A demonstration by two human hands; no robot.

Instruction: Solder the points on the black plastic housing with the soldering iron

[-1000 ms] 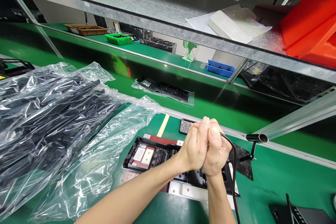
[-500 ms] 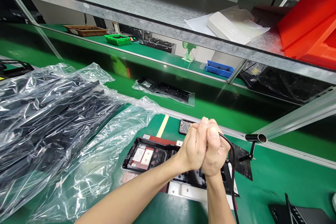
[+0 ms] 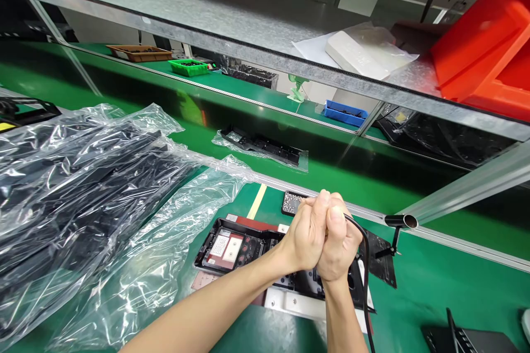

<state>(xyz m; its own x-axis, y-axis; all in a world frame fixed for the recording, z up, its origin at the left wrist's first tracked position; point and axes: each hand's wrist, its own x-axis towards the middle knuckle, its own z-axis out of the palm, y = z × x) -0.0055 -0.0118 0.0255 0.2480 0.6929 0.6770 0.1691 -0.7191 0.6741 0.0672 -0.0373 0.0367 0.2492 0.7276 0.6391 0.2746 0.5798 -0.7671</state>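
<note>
Green worktop (image 3: pixel 447 281) under a grey metal shelf (image 3: pixel 207 8), plastic-wrapped parts (image 3: pixel 103 187) heaped at left. The left hand (image 3: pixel 304 237) and right hand (image 3: pixel 340 248) press together — fingers (image 3: pixel 321 209) curled tight on the hidden end of a black cable (image 3: pixel 366 273) — above a black frame (image 3: pixel 304 282).

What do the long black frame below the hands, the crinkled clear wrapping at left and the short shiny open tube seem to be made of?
Long black frame: probably moulded plastic, semi-gloss, judging by its rounded corners and thin raised rim. Crinkled clear wrapping: apparently glossy plastic film, shown by sharp creases and bright glare. Short shiny open tube: likely polished metal, given its mirror-like inside.
</note>
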